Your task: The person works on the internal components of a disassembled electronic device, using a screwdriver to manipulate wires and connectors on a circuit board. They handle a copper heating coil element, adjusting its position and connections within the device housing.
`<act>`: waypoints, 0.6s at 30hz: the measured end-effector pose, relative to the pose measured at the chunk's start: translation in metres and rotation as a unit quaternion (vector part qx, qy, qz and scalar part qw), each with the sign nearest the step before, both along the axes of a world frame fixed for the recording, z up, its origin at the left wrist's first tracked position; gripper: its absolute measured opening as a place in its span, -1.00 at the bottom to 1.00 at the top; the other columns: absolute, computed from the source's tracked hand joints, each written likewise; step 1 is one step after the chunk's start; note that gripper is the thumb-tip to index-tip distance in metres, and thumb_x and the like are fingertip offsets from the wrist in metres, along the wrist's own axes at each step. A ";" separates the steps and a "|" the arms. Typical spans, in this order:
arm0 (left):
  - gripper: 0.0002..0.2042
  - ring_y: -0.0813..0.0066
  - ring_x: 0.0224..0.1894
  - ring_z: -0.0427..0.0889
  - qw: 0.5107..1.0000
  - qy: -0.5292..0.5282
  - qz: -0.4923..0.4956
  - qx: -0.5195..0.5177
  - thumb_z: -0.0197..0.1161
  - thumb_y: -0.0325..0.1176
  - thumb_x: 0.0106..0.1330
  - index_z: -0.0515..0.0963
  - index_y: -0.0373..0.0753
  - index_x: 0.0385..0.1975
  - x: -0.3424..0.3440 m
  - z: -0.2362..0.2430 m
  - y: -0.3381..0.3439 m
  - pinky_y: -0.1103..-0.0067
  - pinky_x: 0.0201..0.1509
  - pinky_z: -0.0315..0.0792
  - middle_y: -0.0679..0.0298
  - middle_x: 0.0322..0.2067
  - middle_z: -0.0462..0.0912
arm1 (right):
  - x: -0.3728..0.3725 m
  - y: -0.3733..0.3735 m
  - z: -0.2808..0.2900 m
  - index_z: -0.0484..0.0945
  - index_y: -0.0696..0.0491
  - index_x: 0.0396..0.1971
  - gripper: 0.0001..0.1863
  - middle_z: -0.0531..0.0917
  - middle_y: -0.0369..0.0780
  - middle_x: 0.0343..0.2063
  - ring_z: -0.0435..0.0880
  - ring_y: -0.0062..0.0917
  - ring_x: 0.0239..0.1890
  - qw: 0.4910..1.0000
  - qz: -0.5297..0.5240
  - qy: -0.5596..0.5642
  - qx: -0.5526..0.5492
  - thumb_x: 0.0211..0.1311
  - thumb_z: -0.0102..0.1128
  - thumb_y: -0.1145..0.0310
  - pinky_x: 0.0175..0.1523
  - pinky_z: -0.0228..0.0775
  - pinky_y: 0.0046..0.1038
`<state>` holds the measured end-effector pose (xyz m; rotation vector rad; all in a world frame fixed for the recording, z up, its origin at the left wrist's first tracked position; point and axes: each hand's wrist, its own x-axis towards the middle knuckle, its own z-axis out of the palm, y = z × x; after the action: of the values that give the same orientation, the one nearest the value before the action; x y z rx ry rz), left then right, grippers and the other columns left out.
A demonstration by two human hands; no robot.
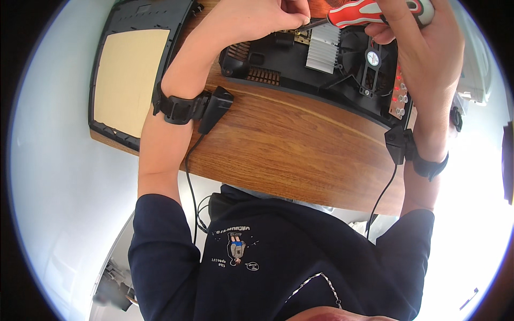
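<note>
My right hand [423, 48] is closed round the red, white and grey handle of a screwdriver [350, 13]. The dark shaft points left, its tip down by the circuit board [302, 37] of an opened induction cooker [300, 77]. Beside that tip my left hand [284, 16] has thumb and fingers pinched together; what they hold, if anything, is hidden. Inside the black housing sit a silver finned heat sink [323, 51], a black fan [373, 59] under my right hand, and part of a copper coil [321, 7] at the upper edge.
A black-framed panel with a beige sheet [128, 83] lies at the left of the wooden table [278, 144]. A narrow board with red lights [399, 93] runs along the cooker's right side. Black devices [217, 109] strapped to both wrists trail cables over the table's front edge.
</note>
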<state>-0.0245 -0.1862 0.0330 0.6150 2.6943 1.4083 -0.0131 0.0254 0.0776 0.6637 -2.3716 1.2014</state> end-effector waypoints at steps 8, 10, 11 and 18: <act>-0.88 0.37 -0.36 0.67 1.000 0.001 0.010 -0.001 0.42 -0.47 0.15 0.72 -0.34 -0.35 -0.006 -0.017 -0.001 0.52 -0.23 0.51 0.16 -0.44 0.66 | 0.010 -0.008 0.004 0.49 0.14 -0.15 -0.63 0.60 -0.36 -0.59 0.63 -0.77 -0.59 0.999 -0.030 -0.010 0.017 0.39 0.40 0.15 -0.52 0.49 -0.76; -0.88 0.36 -0.36 0.67 1.000 -0.001 0.014 -0.014 0.43 -0.46 0.15 0.72 -0.34 -0.35 -0.005 -0.015 0.000 0.52 -0.23 0.51 0.15 -0.45 0.66 | 0.003 0.002 -0.004 0.49 0.14 -0.15 -0.62 0.59 -0.37 -0.59 0.63 -0.77 -0.59 0.998 -0.003 -0.048 -0.036 0.38 0.40 0.15 -0.52 0.48 -0.76; -0.88 0.36 -0.36 0.67 1.000 -0.002 0.016 -0.021 0.43 -0.46 0.15 0.72 -0.34 -0.35 -0.005 -0.012 0.001 0.51 -0.23 0.51 0.15 -0.45 0.66 | 0.001 0.005 -0.006 0.49 0.14 -0.15 -0.62 0.59 -0.37 -0.59 0.63 -0.77 -0.59 0.997 0.007 -0.060 -0.051 0.38 0.41 0.14 -0.52 0.48 -0.76; -0.88 0.32 -0.36 0.68 1.000 0.014 0.007 -0.013 0.43 -0.44 0.15 0.72 -0.33 -0.36 -0.009 -0.017 -0.002 0.49 -0.24 0.51 0.14 -0.45 0.66 | -0.001 0.001 0.001 0.49 0.12 -0.15 -0.62 0.60 -0.38 -0.60 0.62 -0.78 -0.59 0.997 -0.005 -0.068 -0.024 0.38 0.41 0.13 -0.51 0.46 -0.75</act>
<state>-0.0332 -0.1886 0.0157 0.6200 2.7395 1.3752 -0.0137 0.0263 0.0781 0.5693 -2.4458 1.3328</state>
